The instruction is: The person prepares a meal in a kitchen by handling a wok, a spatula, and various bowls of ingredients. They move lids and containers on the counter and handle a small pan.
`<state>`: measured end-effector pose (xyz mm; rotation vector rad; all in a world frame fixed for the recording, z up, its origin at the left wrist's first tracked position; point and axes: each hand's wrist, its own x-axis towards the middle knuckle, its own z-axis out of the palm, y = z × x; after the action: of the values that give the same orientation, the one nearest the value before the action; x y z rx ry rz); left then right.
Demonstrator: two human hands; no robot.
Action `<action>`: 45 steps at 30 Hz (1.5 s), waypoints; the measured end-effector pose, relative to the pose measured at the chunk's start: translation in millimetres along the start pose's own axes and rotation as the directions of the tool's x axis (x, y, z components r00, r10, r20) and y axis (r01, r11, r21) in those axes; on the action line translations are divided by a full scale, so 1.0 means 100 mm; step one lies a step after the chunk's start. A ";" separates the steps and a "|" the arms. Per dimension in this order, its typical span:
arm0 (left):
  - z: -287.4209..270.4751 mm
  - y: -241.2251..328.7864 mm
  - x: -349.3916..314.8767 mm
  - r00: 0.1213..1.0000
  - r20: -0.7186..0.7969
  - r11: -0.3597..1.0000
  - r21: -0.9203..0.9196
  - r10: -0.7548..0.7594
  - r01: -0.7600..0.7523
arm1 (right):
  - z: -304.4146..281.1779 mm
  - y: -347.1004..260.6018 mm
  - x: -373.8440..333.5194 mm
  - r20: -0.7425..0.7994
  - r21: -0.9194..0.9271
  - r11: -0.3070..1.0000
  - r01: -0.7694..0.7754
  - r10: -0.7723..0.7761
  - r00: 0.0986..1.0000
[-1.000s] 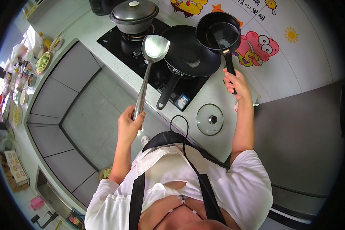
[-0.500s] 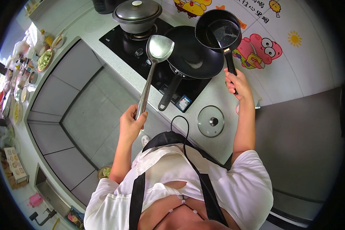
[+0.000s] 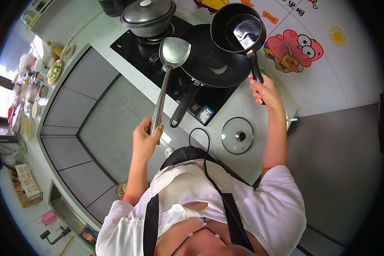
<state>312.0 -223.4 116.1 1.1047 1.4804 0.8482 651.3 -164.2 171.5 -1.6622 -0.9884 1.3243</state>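
My left hand is closed round the handle of a metal wok spatula, its broad blade raised beside the wok's left rim in view. In my right hand is the black handle of a small saucepan, held up over the far right part of a black wok. Light glints off the saucepan's dark inside. The wok sits on the black cooktop, its handle pointing toward me, with a pale patch on its bottom.
A lidded grey pot stands on the far left burner. On the counter near my right arm lies a glass lid. Plates of food line the left counter, including a bowl of chopped greens. A sink is at lower left.
The saucepan has shifted slightly up and left, and its inside now shows a bright reflection. My view has turned a little. Both hands keep their holds.
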 end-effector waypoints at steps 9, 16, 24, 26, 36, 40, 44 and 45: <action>0.22 0.07 0.05 1.000 0.007 1.000 -0.028 -0.007 0.007 | -0.23 0.04 0.06 0.040 0.007 1.000 0.017 -0.017 0.999; 0.37 0.20 0.05 0.999 0.005 0.999 -0.010 -0.033 0.033 | -0.41 0.10 0.08 0.069 0.079 0.997 -0.018 0.013 0.998; 0.49 0.39 -0.02 0.998 -0.018 0.997 0.047 -0.067 0.067 | -0.55 0.16 0.11 0.066 0.112 0.993 -0.036 0.028 0.997; 0.51 0.43 -0.04 0.998 -0.020 0.997 0.050 -0.061 0.062 | -0.58 0.16 0.10 0.069 0.117 0.992 -0.038 0.030 0.997; 0.54 0.48 -0.11 0.997 -0.066 0.998 0.029 -0.048 0.050 | -0.62 0.10 0.09 0.110 0.040 0.999 0.007 -0.011 0.994; 0.53 0.46 -0.14 0.995 -0.091 0.998 0.021 -0.051 0.053 | -0.60 0.10 0.10 0.119 -0.005 1.000 -0.010 0.010 0.993; 0.52 0.45 -0.14 0.996 -0.075 0.998 0.004 -0.058 0.058 | -0.59 0.07 0.11 0.129 -0.020 1.000 -0.021 0.024 0.991; 0.51 0.45 -0.14 0.995 -0.080 0.998 0.001 -0.061 0.061 | -0.60 0.08 0.12 0.133 -0.026 0.999 -0.020 0.024 0.991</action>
<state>371.5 -225.0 152.0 1.0324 1.5747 0.8563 712.6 -162.6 168.7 -1.6245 -1.0705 1.4583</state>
